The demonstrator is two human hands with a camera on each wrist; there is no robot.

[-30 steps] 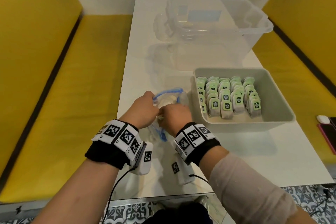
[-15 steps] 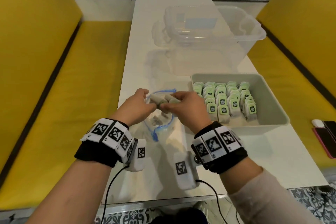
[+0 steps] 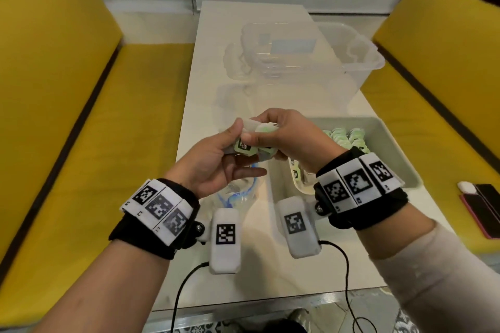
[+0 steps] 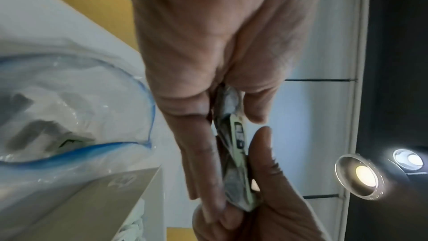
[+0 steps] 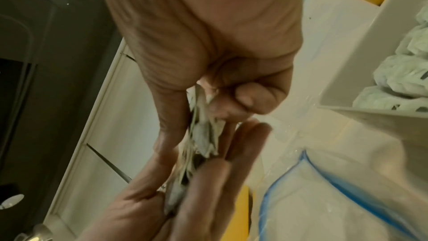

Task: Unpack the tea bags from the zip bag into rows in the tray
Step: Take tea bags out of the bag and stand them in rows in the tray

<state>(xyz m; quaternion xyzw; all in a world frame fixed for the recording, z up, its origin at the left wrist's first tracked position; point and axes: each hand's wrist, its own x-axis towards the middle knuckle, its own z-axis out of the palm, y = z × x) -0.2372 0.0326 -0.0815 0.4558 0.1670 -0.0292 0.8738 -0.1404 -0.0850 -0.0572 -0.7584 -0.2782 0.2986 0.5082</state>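
Most of the unpacking looks done: the grey tray (image 3: 389, 138) on the right of the tabletop (image 3: 216, 43) already holds several rows of tea bags (image 3: 349, 136) standing with their green tags up, though the right forearm hides the near ends of those rows, so I cannot count them; bare tray floor shows to the right of the rows, so there is room for more

Between the tray and the table's left edge, the left hand (image 3: 213, 159) and the right hand (image 3: 292, 140) meet in the air above the zip bag (image 3: 238, 194), both grasping a small bunch of tea bags (image 3: 249, 143); the left thumb presses the bunch from above while its fingers lie straighter underneath, and the right thumb and curled fingers pinch the other end; the wrist views show the bunch as a flat stack with tags and strings squeezed between the two hands

The zip bag lies open on the tabletop under the hands, its blue seal gaping; in the left wrist view a few dark shapes show through the plastic (image 4: 46, 131), which I judge to be tea bags left inside, though blur makes that uncertain

What remains, by my reading: straighten this bunch, stand it in the tray as a further row, then empty whatever the zip bag holds
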